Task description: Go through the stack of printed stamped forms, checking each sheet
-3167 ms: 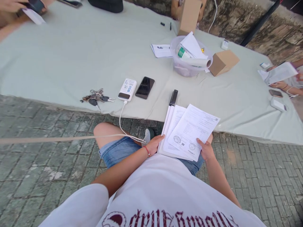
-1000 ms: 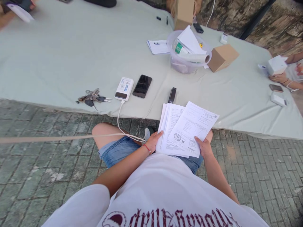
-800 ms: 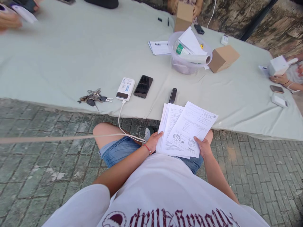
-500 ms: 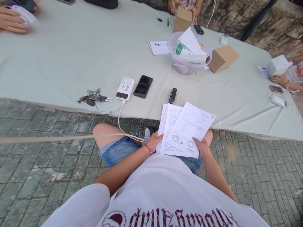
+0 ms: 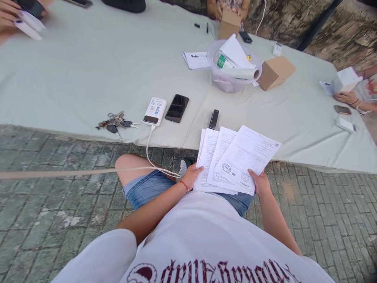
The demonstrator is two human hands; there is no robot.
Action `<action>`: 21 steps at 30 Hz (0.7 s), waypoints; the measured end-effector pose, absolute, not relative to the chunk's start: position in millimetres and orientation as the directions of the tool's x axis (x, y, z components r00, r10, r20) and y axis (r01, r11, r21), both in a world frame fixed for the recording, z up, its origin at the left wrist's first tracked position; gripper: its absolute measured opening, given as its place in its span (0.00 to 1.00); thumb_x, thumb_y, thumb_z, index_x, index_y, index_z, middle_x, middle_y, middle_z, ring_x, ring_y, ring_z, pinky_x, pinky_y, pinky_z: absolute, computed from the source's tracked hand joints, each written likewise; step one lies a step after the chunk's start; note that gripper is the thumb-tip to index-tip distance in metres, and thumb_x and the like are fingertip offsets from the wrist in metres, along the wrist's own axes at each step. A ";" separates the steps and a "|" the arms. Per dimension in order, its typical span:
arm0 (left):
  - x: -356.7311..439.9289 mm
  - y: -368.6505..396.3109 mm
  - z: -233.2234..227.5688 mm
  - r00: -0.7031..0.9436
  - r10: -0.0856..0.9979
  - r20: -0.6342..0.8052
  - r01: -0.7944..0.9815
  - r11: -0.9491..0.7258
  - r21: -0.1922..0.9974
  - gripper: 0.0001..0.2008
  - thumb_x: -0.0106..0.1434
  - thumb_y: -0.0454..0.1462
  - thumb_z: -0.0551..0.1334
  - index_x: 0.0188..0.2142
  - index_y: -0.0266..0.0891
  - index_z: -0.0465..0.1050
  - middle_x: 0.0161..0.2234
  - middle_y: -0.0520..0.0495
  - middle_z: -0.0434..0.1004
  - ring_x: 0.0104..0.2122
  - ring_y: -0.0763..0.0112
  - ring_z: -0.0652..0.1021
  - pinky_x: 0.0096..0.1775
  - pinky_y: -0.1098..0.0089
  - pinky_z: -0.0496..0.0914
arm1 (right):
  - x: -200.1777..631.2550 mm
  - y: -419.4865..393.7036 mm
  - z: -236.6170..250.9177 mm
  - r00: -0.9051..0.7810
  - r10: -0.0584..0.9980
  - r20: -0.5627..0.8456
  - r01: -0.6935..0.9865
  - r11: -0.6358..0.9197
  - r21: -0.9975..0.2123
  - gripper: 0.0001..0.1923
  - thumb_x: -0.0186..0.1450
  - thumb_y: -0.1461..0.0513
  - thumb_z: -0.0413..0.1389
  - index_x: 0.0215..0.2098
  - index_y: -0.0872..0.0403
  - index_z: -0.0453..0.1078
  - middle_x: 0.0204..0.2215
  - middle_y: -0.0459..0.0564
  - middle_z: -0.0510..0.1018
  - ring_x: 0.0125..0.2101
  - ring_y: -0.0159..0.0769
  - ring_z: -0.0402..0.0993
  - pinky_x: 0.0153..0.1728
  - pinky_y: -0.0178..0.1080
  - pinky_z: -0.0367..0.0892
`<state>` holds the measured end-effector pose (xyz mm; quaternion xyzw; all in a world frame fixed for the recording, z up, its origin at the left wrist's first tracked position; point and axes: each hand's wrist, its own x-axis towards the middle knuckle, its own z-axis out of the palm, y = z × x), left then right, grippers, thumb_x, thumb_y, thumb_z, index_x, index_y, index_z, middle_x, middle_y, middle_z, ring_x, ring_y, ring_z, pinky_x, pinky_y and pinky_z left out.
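Several printed paper sheets (image 5: 207,157) are fanned out over my lap at the table's near edge. My left hand (image 5: 193,175) grips the left side of the stack, thumb on top. The right side of the top sheet (image 5: 249,153), which bears two round stamps, is pinched in my right hand (image 5: 259,181). Another printed sheet shows partly from under it. Just beyond the papers lies a black stapler (image 5: 214,119) on the tablecloth.
A black phone (image 5: 177,108), a white power bank (image 5: 154,112) with a cable, and keys (image 5: 116,124) lie on the table (image 5: 118,70). Farther off are a filled plastic basin (image 5: 232,84) and a cardboard box (image 5: 277,72). Other people's hands hold boxes across the table.
My right hand has moved right with the stamped top sheet, spreading the stack wider so another sheet shows beneath. My left hand has stayed almost in place.
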<state>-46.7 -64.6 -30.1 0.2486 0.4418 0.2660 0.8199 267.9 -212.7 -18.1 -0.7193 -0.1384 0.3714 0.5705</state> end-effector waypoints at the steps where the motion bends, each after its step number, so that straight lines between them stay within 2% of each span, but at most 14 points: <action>1: -46.3 -65.1 -28.7 0.471 0.656 -0.590 -0.222 0.736 0.640 0.35 0.41 0.52 0.81 0.44 0.34 0.83 0.48 0.35 0.85 0.51 0.43 0.82 0.60 0.46 0.70 | 264.8 -211.1 -16.6 0.677 0.616 -0.402 -0.238 -0.334 -0.912 0.42 0.49 0.55 0.76 0.60 0.50 0.71 0.56 0.54 0.81 0.61 0.60 0.74 0.64 0.66 0.67; 4: -45.6 -66.1 -24.7 0.473 0.665 -0.577 -0.232 0.726 0.647 0.34 0.46 0.54 0.79 0.47 0.35 0.82 0.50 0.36 0.85 0.53 0.44 0.81 0.61 0.47 0.69 | 251.5 -204.9 -15.9 0.627 0.612 -0.482 -0.260 -0.419 -0.870 0.33 0.51 0.53 0.76 0.53 0.51 0.77 0.55 0.54 0.82 0.59 0.59 0.76 0.65 0.63 0.67; 6: -45.8 -66.1 -23.5 0.476 0.676 -0.562 -0.225 0.712 0.666 0.33 0.48 0.53 0.78 0.48 0.35 0.82 0.51 0.36 0.84 0.54 0.45 0.80 0.61 0.48 0.69 | 242.9 -201.2 -17.8 0.590 0.636 -0.497 -0.247 -0.444 -0.861 0.30 0.52 0.52 0.75 0.51 0.51 0.78 0.54 0.55 0.82 0.58 0.58 0.77 0.63 0.62 0.69; 10: -46.9 -64.8 -26.4 0.458 0.687 -0.564 -0.187 0.695 0.694 0.33 0.45 0.52 0.80 0.46 0.35 0.82 0.50 0.36 0.84 0.54 0.43 0.80 0.61 0.47 0.68 | 237.0 -196.7 -18.9 0.585 0.670 -0.457 -0.148 -0.466 -0.872 0.31 0.54 0.50 0.73 0.53 0.50 0.77 0.54 0.54 0.83 0.56 0.55 0.78 0.61 0.59 0.72; 16: -48.1 -63.3 -29.9 0.457 0.682 -0.571 -0.178 0.699 0.692 0.32 0.45 0.51 0.80 0.45 0.34 0.82 0.47 0.36 0.85 0.52 0.44 0.81 0.60 0.46 0.69 | 252.1 -198.8 -2.6 0.716 0.599 -0.358 -0.062 -0.457 -0.887 0.30 0.57 0.46 0.70 0.54 0.49 0.78 0.49 0.52 0.85 0.50 0.55 0.82 0.54 0.58 0.78; 21: -46.7 -63.8 -24.5 0.455 0.679 -0.575 -0.189 0.705 0.684 0.33 0.47 0.54 0.79 0.46 0.34 0.82 0.49 0.36 0.85 0.52 0.44 0.81 0.60 0.46 0.69 | 246.3 -202.0 4.9 0.609 0.676 -0.414 -0.104 -0.449 -0.887 0.28 0.57 0.47 0.70 0.53 0.48 0.79 0.48 0.50 0.86 0.48 0.53 0.83 0.53 0.54 0.79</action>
